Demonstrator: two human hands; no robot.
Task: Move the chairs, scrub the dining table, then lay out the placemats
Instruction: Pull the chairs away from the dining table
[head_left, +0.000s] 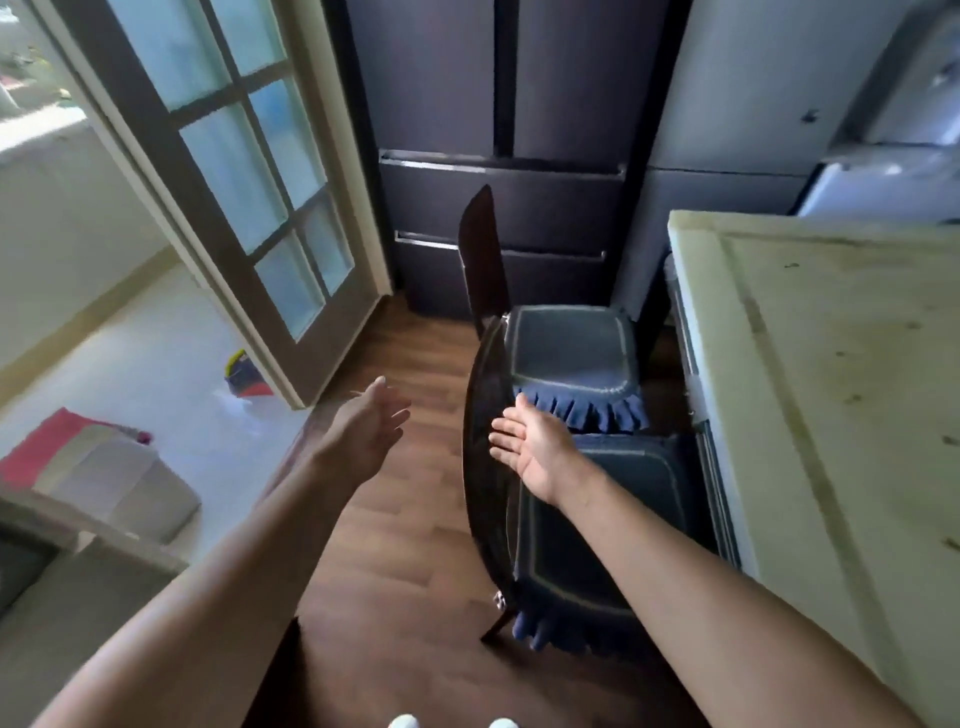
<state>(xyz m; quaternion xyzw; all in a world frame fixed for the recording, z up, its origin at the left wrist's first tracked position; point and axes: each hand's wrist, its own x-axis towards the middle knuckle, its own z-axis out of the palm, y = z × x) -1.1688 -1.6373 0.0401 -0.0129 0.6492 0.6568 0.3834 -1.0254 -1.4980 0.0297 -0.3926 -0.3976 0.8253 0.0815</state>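
Arms reach forward over a dark wood floor (395, 545) in the head-camera view, both hands empty and spread. The left hand (371, 423) hovers above the floor, fingers wide and touching nothing. The right hand (535, 447), palm turned inward with fingers wide, sits just beside the curved dark backrest of the near chair (485, 467), though whether it touches the wood cannot be told. That chair carries a dark blue cushion (613, 530) with a ruffled fringe and stands tucked against the side of the desk (831, 395), a pale, stained and scuffed surface filling the right of the frame. The far chair (483, 260) stands just beyond, its own blue cushion (571, 348) also close to the desk edge, its backrest rising in front of a dark refrigerator (498, 156) with drawer handles. A paned glass door (234, 171) stands open at left, giving onto a lighter tiled floor (156, 374) where a small colourful object (244, 371) and folded pink and grey bedding (93, 467) lie. Two white toe tips (452, 722) show at the bottom edge.
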